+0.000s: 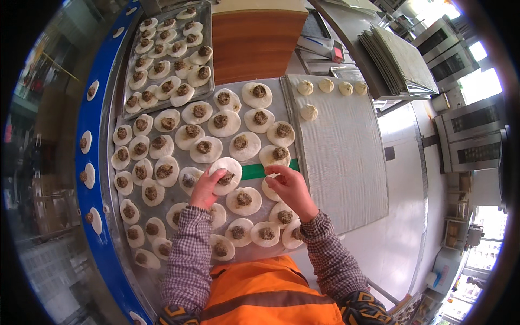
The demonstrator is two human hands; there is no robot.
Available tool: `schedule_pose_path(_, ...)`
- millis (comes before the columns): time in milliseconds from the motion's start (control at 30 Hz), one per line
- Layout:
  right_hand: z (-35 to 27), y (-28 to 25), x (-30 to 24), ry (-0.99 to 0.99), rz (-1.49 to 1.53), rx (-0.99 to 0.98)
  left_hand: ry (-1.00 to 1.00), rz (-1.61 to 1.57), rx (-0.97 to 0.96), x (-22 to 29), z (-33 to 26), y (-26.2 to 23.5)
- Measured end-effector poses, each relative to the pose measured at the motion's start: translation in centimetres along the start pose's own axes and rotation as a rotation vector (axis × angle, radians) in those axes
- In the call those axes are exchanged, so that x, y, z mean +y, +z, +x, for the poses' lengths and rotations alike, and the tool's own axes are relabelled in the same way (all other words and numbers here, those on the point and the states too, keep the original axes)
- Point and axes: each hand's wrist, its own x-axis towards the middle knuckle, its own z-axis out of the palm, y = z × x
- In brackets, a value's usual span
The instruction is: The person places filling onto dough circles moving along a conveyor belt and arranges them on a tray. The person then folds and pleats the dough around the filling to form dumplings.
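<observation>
My left hand (203,189) holds a round dough wrapper (229,164) topped with a lump of brown minced filling, its thumb resting near the filling. To the right, my right hand (291,188) hovers over another dough wrapper (269,189), which it partly hides. Its fingers are curled, thumb and forefinger a little apart, and nothing shows between them. Many more filled wrappers, such as this one (244,200), lie flat on the worktable (179,203) around both hands. A green strip (254,171) runs across the table between the hands.
Several pleated buns (309,112) sit at the far end of a cloth-covered board (346,162) on the right. A metal tray (212,54) of filled wrappers stands far left, beside a wooden block (254,43). A blue mirrored edge (100,189) borders the left; stacked trays (387,59) lie far right.
</observation>
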Motion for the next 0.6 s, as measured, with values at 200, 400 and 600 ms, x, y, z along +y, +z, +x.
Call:
schedule_pose_path(200,1.7,4.9,-5.1,-0.118,-0.015,-0.135,-0.067,-0.217,-0.14,2.6,-8.0,-0.7)
schedule_pose_path(400,0.5,8.9,-9.9,0.039,-0.139,-0.354,-0.034,-0.066,-0.128,4.9,-13.7,-1.5)
schedule_pose_path(600,-2.4,11.3,-11.0,-0.117,-0.259,-0.314,-0.047,0.24,-0.076,5.7,-15.1,-2.7)
